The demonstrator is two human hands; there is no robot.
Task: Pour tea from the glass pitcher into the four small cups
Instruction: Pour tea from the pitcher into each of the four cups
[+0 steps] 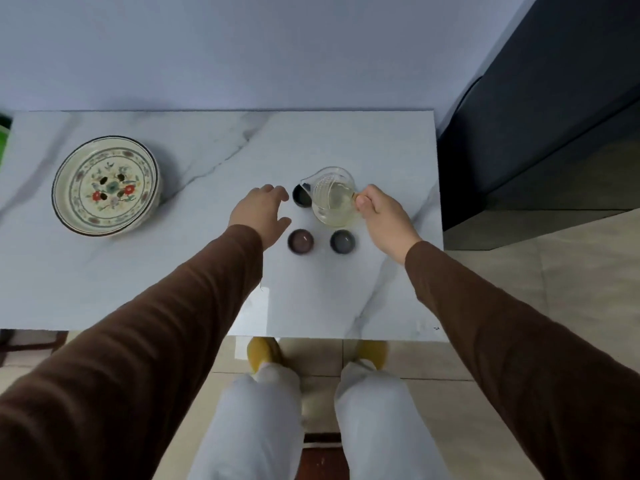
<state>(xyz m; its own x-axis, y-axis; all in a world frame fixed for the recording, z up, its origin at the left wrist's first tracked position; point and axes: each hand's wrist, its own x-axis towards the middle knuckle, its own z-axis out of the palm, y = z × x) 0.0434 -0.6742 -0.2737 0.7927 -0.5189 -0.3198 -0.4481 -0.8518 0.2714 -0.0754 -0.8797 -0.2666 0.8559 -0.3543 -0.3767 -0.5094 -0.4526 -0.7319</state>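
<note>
Right hand (382,216) grips pitcher (333,197) – near table (398,299) right edge.

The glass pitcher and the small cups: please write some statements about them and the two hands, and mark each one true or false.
1. The right hand holds the glass pitcher by its handle. True.
2. The pitcher is empty. False: pale yellowish tea is in it.
3. The left hand grips a cup. False: its fingers are spread open and hold nothing.
4. The pitcher's spout is over the dark cup. True.
5. All four cups are visible. False: only three show, the dark cup, the purple cup and the grey cup.
6. The painted plate lies on the table, apart from the cups. True.
</note>
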